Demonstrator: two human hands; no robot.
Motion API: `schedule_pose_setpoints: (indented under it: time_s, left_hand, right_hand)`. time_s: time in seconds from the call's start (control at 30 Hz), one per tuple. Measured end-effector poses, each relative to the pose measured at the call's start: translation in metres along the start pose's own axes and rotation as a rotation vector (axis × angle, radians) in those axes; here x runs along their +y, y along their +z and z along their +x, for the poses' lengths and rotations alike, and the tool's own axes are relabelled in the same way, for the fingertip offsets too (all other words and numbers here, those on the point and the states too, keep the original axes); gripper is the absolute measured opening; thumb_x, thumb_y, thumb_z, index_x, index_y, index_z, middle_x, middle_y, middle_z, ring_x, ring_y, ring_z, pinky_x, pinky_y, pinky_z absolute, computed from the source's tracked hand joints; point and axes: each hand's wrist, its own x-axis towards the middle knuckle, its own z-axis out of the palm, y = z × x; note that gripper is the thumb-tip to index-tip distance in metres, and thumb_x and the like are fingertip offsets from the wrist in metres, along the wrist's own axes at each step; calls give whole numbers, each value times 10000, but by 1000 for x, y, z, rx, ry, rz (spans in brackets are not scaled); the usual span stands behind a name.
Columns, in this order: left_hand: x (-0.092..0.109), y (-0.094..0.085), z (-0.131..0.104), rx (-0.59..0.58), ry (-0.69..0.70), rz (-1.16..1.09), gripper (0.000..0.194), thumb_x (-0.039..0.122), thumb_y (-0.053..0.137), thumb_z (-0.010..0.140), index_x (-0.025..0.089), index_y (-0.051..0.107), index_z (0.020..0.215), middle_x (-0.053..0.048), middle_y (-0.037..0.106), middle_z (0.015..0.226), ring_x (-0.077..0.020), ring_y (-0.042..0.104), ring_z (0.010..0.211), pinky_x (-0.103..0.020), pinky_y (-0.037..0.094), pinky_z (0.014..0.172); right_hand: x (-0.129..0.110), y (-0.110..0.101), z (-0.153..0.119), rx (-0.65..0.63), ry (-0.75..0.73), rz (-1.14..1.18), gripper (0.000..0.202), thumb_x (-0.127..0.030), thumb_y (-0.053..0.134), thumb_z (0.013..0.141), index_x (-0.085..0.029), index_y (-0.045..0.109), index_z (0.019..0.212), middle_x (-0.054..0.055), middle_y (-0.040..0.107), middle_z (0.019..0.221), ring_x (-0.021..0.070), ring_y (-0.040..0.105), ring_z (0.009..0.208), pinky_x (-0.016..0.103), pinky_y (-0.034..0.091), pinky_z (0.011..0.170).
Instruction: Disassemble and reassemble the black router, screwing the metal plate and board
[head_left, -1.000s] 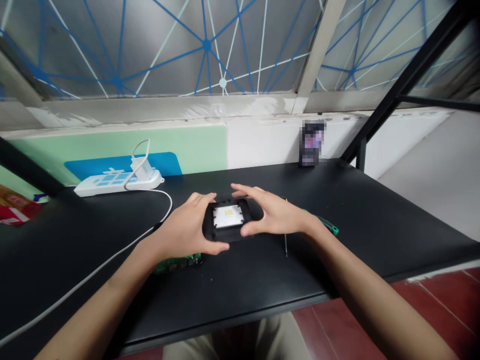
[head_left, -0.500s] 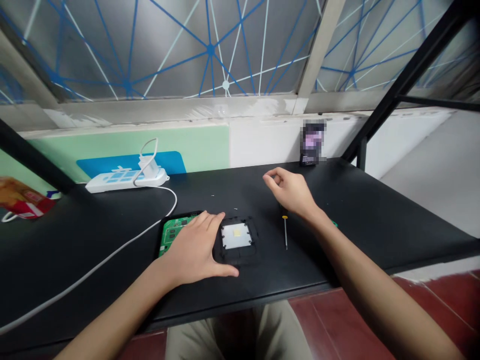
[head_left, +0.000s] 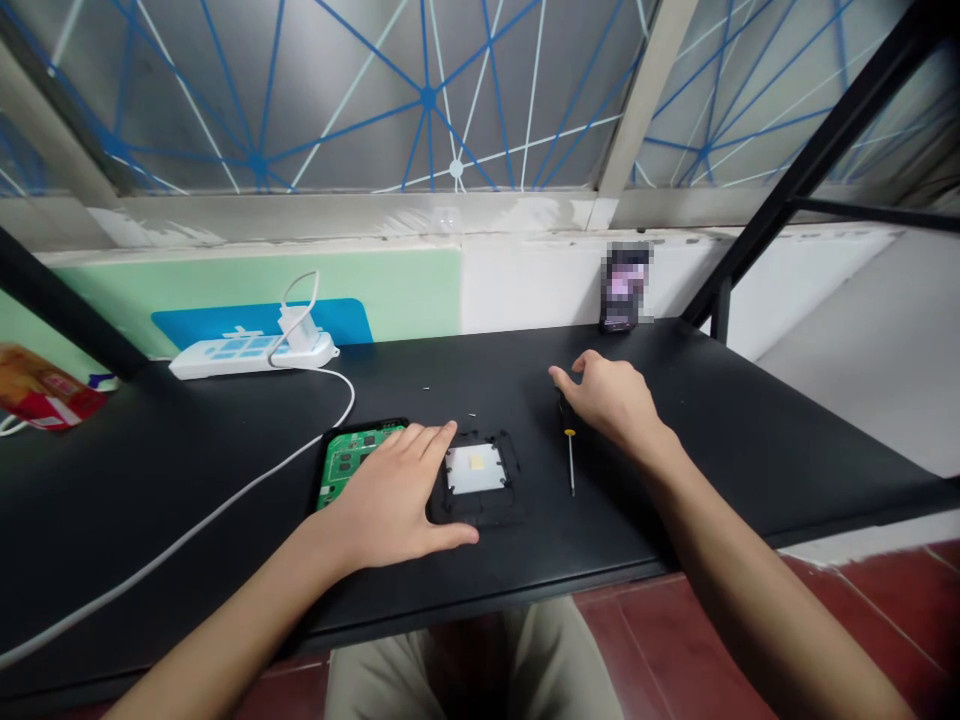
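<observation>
My left hand [head_left: 390, 490] lies with fingers spread and thumb stretched out over the right part of a green circuit board [head_left: 346, 462], which sits in a black casing. Right of its fingers is a black plastic cover [head_left: 480, 510] with a silvery metal plate [head_left: 491, 475] and a small yellowish pad in the middle. My right hand [head_left: 611, 395] is bent over the handle end of a screwdriver [head_left: 571, 465] that points towards me on the table. Thumb and forefinger are apart, and no grip on the handle shows; the other fingers are hidden.
A white power strip [head_left: 217, 358] with a charger [head_left: 298, 330] stands at the back left, its white cable [head_left: 225, 515] running across the table [head_left: 480, 580]. A phone [head_left: 624, 290] leans on the wall. Two tiny bits lie behind the cover. A red packet [head_left: 49, 390] is far left.
My right hand has shifted right and a little towards me, and its thumb and forefinger have parted. The screwdriver and my left hand are almost where they were.
</observation>
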Motion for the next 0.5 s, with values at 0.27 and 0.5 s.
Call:
schedule_pose_setpoints:
  time_s: [0.27, 0.5]
  left_hand:
    - [0, -1, 1, 5, 0, -24, 1037, 716, 692, 751, 82, 382, 1510, -223, 532, 1451, -407, 504, 1318, -559, 402, 1103]
    - [2, -1, 2, -32, -29, -15, 1093, 711, 714, 739, 56, 343, 1531, -229, 485, 1495, -425, 444, 1372, -558, 379, 1132]
  right_hand:
    - [0, 5, -1, -86, -38, -36, 475, -515, 558, 895, -97, 656, 1098, 240, 739, 1009, 392, 726, 956, 460, 542, 789]
    - [-1, 12, -4, -63, -104, 28, 361, -403, 640, 835, -105, 659, 1036, 229, 734, 938, 378, 722, 881, 446, 527, 745]
